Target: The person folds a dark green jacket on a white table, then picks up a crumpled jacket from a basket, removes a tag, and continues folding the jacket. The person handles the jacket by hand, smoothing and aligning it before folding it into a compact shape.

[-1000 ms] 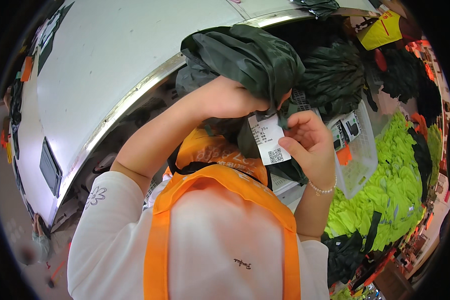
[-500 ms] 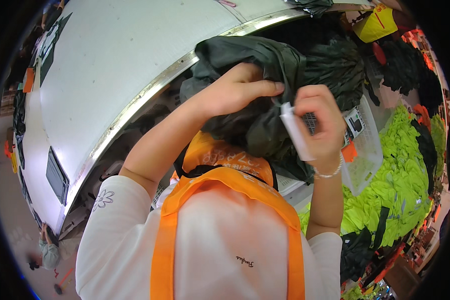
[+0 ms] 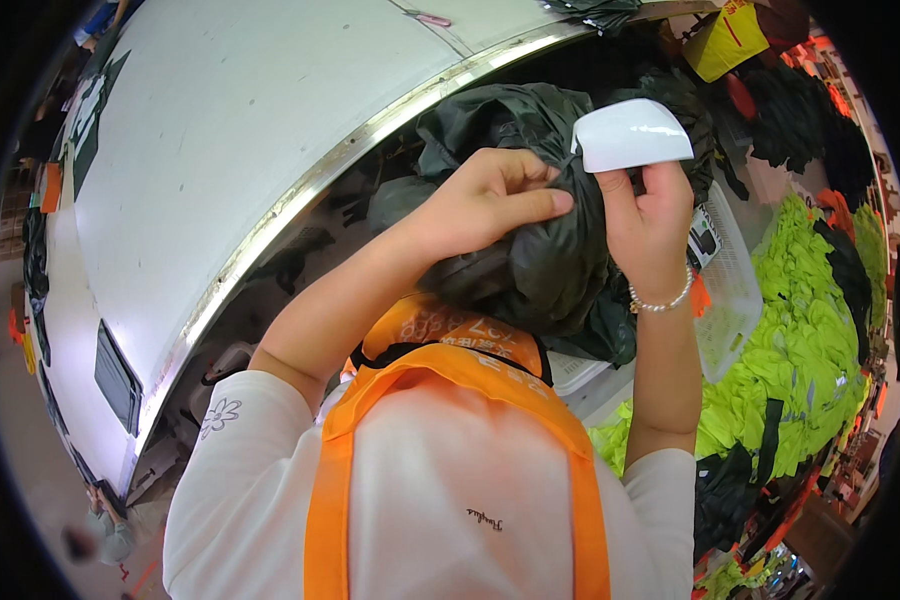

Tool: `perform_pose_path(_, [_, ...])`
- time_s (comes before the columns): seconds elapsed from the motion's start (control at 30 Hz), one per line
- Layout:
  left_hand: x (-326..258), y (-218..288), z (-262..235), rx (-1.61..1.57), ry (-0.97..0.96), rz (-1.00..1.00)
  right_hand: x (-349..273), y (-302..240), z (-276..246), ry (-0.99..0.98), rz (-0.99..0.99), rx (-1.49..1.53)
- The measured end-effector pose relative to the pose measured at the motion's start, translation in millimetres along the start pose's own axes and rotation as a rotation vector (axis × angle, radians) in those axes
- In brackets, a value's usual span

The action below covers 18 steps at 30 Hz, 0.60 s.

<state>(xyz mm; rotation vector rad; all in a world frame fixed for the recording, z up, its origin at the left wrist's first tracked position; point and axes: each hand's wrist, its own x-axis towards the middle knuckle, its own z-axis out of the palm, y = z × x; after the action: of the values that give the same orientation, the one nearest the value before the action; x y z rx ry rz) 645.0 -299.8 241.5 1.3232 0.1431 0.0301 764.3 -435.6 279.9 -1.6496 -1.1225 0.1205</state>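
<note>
A bunched, dark green, thin-fabric garment [image 3: 530, 265] lies in front of me, below the table edge. My left hand [image 3: 495, 195] is closed on it, thumb against the curled fingers. To its right, my right hand [image 3: 653, 220] pinches a glossy white strip [image 3: 635, 135] by its lower edge. The strip is curved and its left end touches the garment's fabric; whether it is fixed there I cannot tell. A beaded bracelet [image 3: 662, 300] is on my right wrist.
A large white table [image 3: 240, 130] with a metal edge spans the left and far side, with pink-handled snips [image 3: 430, 18] on it. To the right are a white plastic basket [image 3: 735, 300], a heap of neon yellow garments [image 3: 790, 370] and dark fabric [image 3: 800, 125].
My right hand has moved up and turned, bringing the white strip from hanging beside the hand to above the fingertips. My left hand keeps its hold on the garment, shifted slightly.
</note>
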Motion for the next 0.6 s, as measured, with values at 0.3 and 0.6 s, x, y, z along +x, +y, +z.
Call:
perform_pose_path(0.3, [-12.5,-15.8,-20.3,-0.244,0.020,0.302,5.4,-9.5,-3.1,-0.262,-0.105,-0.101])
perform_pose_path(0.6, [-13.9,-11.0,-20.0,0.201,0.099,0.479,8.0,-21.6,-18.8,-0.534,-0.214,-0.378])
